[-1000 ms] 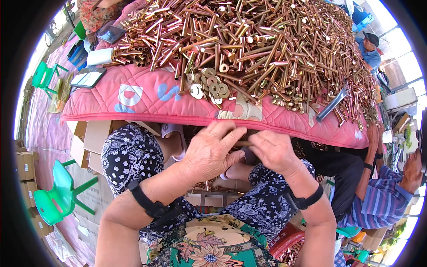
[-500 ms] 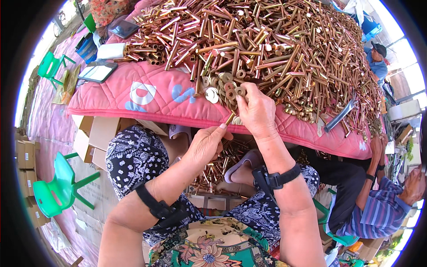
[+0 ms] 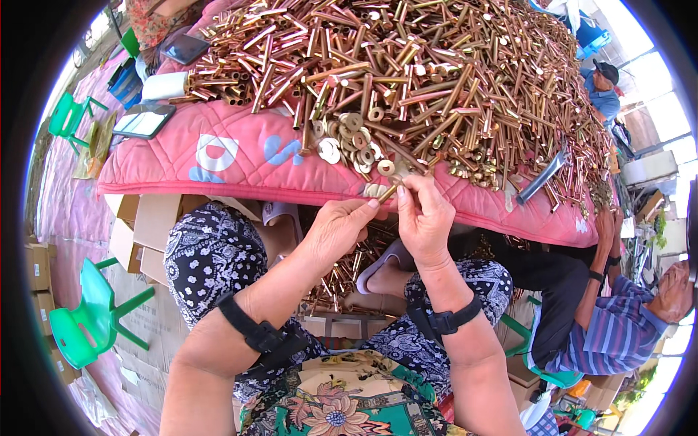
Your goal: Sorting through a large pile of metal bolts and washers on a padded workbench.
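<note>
A short brass-coloured metal tube (image 3: 389,194) is pinched between the thumb and fingers of my left hand (image 3: 336,227), just over the front edge of the pink quilted cover. My right hand (image 3: 426,214) closes at the tube's upper end, its thumb and forefinger around what looks like a flat washer (image 3: 396,179), mostly hidden by the fingertips. Just beyond both hands lies a small heap of round washers (image 3: 352,138), some dull brass, some silvery. Behind it spreads a large pile of copper-coloured tubes (image 3: 436,80).
The pink quilted cover (image 3: 251,156) bears the pile. A phone (image 3: 144,120) lies at its left, a dark curved strip (image 3: 542,178) at its right. More tubes lie below, between my legs. A green chair (image 3: 91,312) stands left; a person in a striped shirt (image 3: 618,334) sits right.
My right hand has drawn back from the washer heap toward me and met the tube's end. My left hand still grips the tube. The view has shifted slightly.
</note>
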`<state>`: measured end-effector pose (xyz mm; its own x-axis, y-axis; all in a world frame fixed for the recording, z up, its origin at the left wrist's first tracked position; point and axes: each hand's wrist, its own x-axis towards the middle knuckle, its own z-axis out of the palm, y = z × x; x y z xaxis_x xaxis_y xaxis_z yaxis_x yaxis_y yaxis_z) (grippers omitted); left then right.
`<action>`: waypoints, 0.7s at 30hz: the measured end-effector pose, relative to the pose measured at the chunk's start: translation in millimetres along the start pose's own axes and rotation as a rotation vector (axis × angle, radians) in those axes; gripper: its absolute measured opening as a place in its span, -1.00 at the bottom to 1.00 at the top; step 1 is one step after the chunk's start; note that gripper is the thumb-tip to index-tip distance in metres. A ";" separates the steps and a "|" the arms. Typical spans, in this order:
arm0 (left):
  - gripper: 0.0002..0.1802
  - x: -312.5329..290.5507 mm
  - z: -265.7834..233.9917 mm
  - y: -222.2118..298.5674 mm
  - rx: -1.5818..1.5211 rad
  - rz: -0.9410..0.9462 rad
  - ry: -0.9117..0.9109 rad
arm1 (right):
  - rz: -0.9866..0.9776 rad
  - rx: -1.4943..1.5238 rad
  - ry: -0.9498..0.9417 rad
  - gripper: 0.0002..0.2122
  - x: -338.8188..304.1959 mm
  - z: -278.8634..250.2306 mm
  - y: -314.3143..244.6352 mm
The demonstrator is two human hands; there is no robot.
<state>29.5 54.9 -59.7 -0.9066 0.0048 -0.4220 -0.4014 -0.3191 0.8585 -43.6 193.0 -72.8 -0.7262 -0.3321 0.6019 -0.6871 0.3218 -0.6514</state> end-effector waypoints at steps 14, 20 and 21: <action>-0.51 -9.1 28.0 -2.8 -0.209 -0.108 -0.015 | -0.385 0.014 -0.065 -0.69 -48.1 -21.9 -17.0; -0.77 5.7 26.4 -29.4 -0.184 -0.110 -0.047 | -0.421 -0.053 -0.203 -0.72 -36.9 -65.2 -7.0; -0.80 4.1 25.1 -27.3 -0.165 -0.089 -0.015 | -0.376 -0.106 -0.133 -0.76 -31.5 -73.0 1.3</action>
<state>33.4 87.4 -77.5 -0.8709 0.0534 -0.4886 -0.4541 -0.4679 0.7582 -23.3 268.6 -58.8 -0.4195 -0.5532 0.7197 -0.9076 0.2431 -0.3422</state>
